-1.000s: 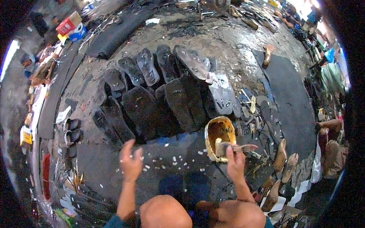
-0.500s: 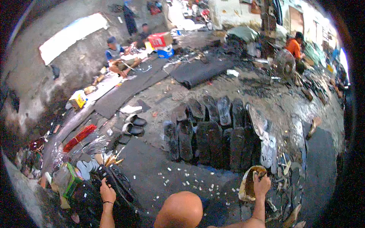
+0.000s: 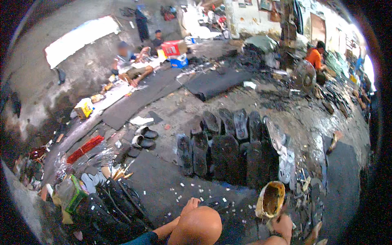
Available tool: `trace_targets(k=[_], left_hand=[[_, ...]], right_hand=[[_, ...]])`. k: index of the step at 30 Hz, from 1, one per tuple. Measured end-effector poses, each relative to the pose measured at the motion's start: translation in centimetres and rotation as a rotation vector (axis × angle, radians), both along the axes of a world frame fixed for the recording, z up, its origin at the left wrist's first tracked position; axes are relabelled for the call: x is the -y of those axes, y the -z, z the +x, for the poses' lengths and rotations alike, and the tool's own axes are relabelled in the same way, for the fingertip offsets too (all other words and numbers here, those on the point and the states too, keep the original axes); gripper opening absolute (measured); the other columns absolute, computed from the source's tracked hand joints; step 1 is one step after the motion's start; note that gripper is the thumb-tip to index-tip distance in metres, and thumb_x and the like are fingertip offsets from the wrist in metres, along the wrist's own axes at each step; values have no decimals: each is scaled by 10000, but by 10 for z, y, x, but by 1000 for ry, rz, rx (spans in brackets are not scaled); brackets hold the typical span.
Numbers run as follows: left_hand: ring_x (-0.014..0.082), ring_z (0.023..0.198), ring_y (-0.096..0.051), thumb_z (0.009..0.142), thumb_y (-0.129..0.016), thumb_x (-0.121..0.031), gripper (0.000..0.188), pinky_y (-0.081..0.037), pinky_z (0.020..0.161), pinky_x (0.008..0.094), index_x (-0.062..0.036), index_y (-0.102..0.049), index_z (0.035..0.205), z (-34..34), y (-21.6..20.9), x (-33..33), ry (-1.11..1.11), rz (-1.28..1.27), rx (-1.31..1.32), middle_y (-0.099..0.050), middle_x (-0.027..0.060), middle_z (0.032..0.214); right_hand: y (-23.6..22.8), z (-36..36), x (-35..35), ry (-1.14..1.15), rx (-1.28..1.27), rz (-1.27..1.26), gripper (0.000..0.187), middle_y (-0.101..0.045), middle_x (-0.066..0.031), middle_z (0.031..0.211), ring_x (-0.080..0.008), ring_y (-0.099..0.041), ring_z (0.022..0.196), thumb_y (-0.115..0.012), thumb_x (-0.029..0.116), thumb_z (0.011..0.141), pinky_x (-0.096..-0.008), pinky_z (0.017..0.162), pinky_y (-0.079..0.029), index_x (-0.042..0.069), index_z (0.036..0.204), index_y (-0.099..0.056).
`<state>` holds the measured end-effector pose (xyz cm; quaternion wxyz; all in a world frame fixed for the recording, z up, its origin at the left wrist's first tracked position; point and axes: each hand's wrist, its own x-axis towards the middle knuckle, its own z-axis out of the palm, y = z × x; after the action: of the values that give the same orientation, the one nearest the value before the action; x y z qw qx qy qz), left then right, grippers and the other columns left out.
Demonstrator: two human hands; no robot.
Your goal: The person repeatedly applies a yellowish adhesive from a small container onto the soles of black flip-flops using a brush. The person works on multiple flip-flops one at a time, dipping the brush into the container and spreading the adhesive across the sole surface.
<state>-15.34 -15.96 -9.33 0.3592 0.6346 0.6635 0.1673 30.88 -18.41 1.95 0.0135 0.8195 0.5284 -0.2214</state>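
My left hand (image 3: 190, 205) is in front of my bent knee (image 3: 200, 226), partly hidden by it. Its fingers close on a black strap-like piece (image 3: 214, 201), hard to tell from the dark mat (image 3: 163, 171) beneath. My right hand (image 3: 282, 225) is closed just below a cut-open, pale-rimmed container (image 3: 259, 208) coated inside with brown stuff. Motion blurs its fingers, so what they hold is unclear. Beyond the mat, dark shoe soles (image 3: 225, 157) stand in rows. A pile of black straps (image 3: 110, 204) lies to my left.
Small white bits are scattered over the mat. Left are a green box (image 3: 75, 196), a red bundle (image 3: 85, 149) and a pair of sandals (image 3: 143, 141). Tools and scraps (image 3: 304, 183) crowd the right. Farther off sit people (image 3: 132, 67), another in orange (image 3: 315, 59) near a fan (image 3: 305, 75).
My left hand has moved right from the strap pile to beside my knee, with a black piece. My right hand has come out of the container and drawn down toward me.
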Motion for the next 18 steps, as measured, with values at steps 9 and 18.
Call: trace_targets(k=[9,18], left_hand=[[416,1451,-254,876,-668,-435,657,-183,1199,505,-51,-519,1387,43,3,-15,335,268,-162,-302,238,1557],[353,1490,-226,869,-662,-462,684,-220,1189,487,-51,-490,1389,76,-2,-98,820,376,-7,-269,164,1607]], right_hand=[[-55,-55,-37,784,-1782,483,280,-693,-74,1093,-219,-669,986,-596,217,994,-408,890,-548,27,1198,-618],[-69,-73,-78,695,-1868,412,289,-688,-44,1062,-148,-652,862,-586,248,1001,-291,696,-527,78,1235,-582]])
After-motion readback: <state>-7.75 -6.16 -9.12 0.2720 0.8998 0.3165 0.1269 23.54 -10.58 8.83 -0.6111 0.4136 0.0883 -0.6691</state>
